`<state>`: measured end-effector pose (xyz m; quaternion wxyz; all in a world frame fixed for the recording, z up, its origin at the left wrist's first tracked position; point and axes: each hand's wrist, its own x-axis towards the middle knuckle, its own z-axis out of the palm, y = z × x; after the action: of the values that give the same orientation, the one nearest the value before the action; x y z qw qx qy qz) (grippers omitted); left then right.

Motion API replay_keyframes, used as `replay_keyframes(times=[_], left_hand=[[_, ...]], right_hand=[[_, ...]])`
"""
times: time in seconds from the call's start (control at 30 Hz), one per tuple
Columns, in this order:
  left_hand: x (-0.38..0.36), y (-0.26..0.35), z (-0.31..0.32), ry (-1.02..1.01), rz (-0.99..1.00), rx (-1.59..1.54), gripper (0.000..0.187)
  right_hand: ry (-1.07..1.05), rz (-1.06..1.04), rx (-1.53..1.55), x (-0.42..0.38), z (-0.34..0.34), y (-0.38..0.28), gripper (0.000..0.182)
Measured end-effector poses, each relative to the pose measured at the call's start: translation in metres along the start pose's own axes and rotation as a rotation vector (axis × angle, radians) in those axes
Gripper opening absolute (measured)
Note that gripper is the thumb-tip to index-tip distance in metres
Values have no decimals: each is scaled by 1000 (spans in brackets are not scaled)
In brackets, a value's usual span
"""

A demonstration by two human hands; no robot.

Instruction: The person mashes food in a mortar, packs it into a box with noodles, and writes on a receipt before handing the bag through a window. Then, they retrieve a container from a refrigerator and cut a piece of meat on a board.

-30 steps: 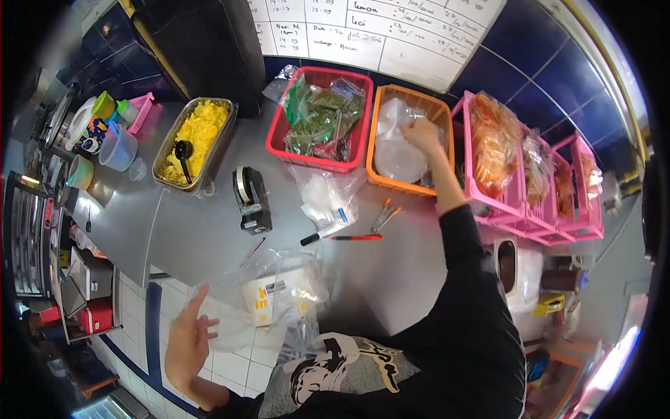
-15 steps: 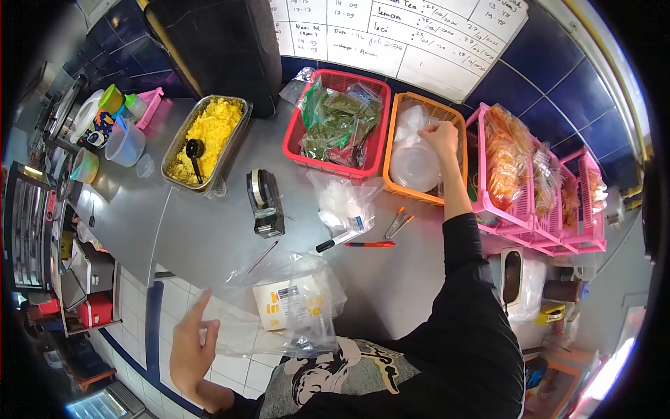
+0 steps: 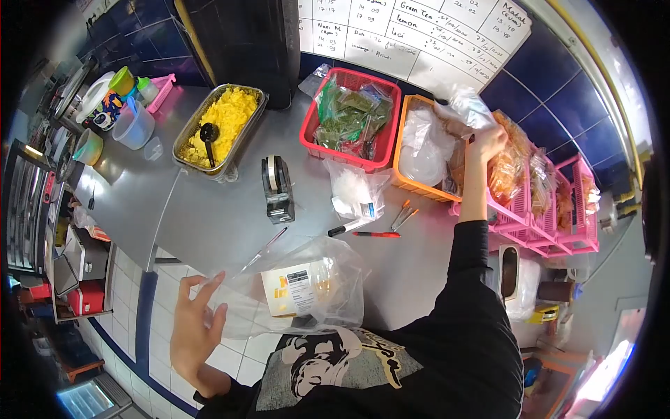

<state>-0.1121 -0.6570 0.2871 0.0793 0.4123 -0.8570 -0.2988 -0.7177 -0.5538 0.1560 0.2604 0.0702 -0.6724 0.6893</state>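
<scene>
My right hand (image 3: 488, 143) is closed on a crumpled white and clear plastic packet (image 3: 469, 108), lifted above the right edge of the orange basket (image 3: 419, 183). In that basket lie a round, clear plastic container (image 3: 421, 162) and more clear plastic. My left hand (image 3: 197, 328) is at the lower left, fingers apart and curved, beside the open end of a clear plastic bag (image 3: 335, 262). Inside the bag is a white box (image 3: 287, 290) with yellow lettering and a printed label. The bag rests near the table's front edge, against my shirt.
A metal tray of yellow food (image 3: 234, 115) with a black scoop (image 3: 209, 136) stands at the back left. Nearby are a tape dispenser (image 3: 278, 188), a red basket (image 3: 352, 159) of green packets, a bag of white contents (image 3: 352, 188), pens (image 3: 377, 234) and pink racks (image 3: 537, 234).
My right hand has risen from inside the orange basket and moved right, bringing out the plastic packet. My left hand's fingers have curled slightly. The view has shifted a little.
</scene>
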Motion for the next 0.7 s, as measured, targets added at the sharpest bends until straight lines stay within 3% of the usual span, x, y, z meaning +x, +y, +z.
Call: replay_keyframes(times=[0.07,0.1,0.2,0.27,0.3,0.33,0.37,0.4,0.43,0.5,0.57,0.6,0.67,0.7], left_hand=[[-1,-5,-2,-6,32,-2,46],[-1,-7,-4,-44,29,-29,45],[2,-18,-5,-101,31,-113,43],[6,-28,1,-112,41,-172,42],[9,-29,10,-13,40,-438,41],[11,-29,17,90,45,-706,39],[10,-30,20,96,39,-707,39],[10,-30,21,101,-5,-851,40],[9,-32,22,107,-48,-997,41],[3,-37,29,154,-43,-985,41],[-9,-39,29,212,-43,-973,42],[-14,-34,28,205,-48,-935,41],[-28,-27,22,206,-66,-898,42],[-37,-24,19,185,-32,-931,41]], right_hand=[[73,373,698,-6,-3,-52,18],[-172,300,804,-7,-10,-55,16],[-289,404,659,-88,-17,-162,16],[-670,418,523,-165,-28,-234,22],[-942,362,486,-205,-43,-264,23],[-1293,372,675,-235,-49,-245,24],[-1513,358,469,-274,-57,-261,26],[-1622,-111,447,-314,-54,-248,30],[-1612,-170,445,-354,-57,-245,36],[-1919,-128,345,-421,-55,-207,27],[-2078,40,-58,-500,-66,-149,22],[-2087,36,-55,-511,-71,-134,22],[-2222,-1010,-366,-524,-81,-114,16],[-2229,-1038,-359,-524,-86,-110,16]])
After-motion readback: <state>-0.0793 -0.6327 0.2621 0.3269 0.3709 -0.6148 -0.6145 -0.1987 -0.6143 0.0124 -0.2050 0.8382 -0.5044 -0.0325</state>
